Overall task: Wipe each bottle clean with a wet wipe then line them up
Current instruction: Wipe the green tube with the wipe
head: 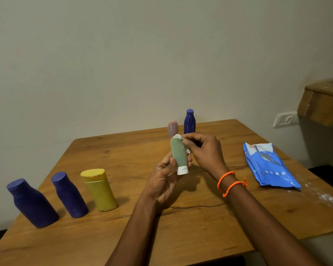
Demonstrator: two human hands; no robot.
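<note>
Above surface centre: left hand point(166, 174) grips green tube point(178, 152) near white cap, cap down, long axis near upright. Right hand point(204, 150) pinches wipe point(179, 137) against tube's top end. Three bottles point(99, 190) lined near left edge; likely row's next spot lies left of hands.

Both forearms are bare, with no sleeves in view, and they come into the picture from about 6 o'clock. The left hand point(164, 181) wears nothing: no ring, no band, no watch. On the wrist of the right hand point(206, 150) there are two thin orange bracelets point(231, 182), made of braided or beaded cord. One loose end of cord sticks out at the 3 o'clock side. The fingernails are short.
</note>
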